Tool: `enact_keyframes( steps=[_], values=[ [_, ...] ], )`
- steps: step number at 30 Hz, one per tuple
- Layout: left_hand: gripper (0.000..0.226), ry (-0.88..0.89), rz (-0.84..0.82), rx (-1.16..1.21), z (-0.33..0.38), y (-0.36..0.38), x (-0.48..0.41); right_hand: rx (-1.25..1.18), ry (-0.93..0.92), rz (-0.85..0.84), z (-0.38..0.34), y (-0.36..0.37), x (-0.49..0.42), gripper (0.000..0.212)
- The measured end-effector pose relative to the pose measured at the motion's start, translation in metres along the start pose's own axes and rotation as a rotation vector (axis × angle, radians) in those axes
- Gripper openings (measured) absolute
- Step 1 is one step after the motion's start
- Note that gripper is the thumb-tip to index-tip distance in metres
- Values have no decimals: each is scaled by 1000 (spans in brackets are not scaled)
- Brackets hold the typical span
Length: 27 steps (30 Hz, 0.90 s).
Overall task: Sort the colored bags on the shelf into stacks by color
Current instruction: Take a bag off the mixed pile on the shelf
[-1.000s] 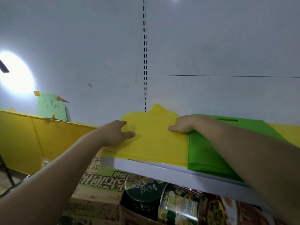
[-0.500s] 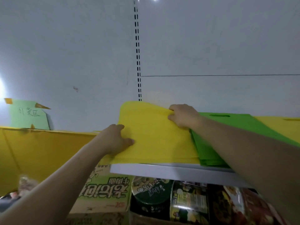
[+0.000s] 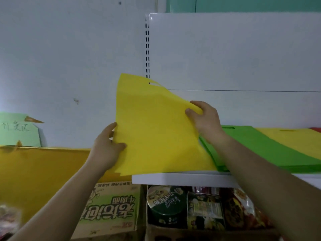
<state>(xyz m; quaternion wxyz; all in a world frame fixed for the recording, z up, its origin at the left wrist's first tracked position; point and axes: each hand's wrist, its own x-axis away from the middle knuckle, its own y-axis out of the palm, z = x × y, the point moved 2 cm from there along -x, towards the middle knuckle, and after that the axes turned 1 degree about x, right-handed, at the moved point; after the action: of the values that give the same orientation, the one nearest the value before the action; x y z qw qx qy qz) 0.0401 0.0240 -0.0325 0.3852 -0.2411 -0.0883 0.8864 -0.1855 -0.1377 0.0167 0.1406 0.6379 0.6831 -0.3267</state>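
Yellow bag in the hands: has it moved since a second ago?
Yes. The yellow bag has swung up from flat on the shelf; its top edge now overlaps the slotted post.

Hidden and cropped
The green stack's [image 3: 257,140] left end is covered by the yellow bag [image 3: 156,133]; the note [image 3: 17,131] is cut at mid-left.

A white wall panel [image 3: 225,58] is seen behind, split by a slotted metal upright [image 3: 147,49]. At far left, a green paper sign [image 3: 17,131] with handwritten characters is taped above a yellow board [image 3: 43,171]. Below, a green-printed noodle carton [image 3: 111,209] is set beside a dark-lidded noodle bowl [image 3: 165,204] and red snack packets [image 3: 243,211].
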Motion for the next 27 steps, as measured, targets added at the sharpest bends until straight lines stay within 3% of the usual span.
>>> enact_keyframes(
  steps=[5,12,19,27],
  values=[
    [61,96,-21,96,0,-13,12,-89,52,190,-9,-6,23,34],
    [61,176,-100,114,1,-16,22,-253,250,281,-5,-22,37,61],
    [57,194,-151,169,14,2,43,-296,153,382,-14,-74,50,57],
    [56,243,-254,154,67,68,84,-90,165,445,-2,-183,83,54]
  ],
)
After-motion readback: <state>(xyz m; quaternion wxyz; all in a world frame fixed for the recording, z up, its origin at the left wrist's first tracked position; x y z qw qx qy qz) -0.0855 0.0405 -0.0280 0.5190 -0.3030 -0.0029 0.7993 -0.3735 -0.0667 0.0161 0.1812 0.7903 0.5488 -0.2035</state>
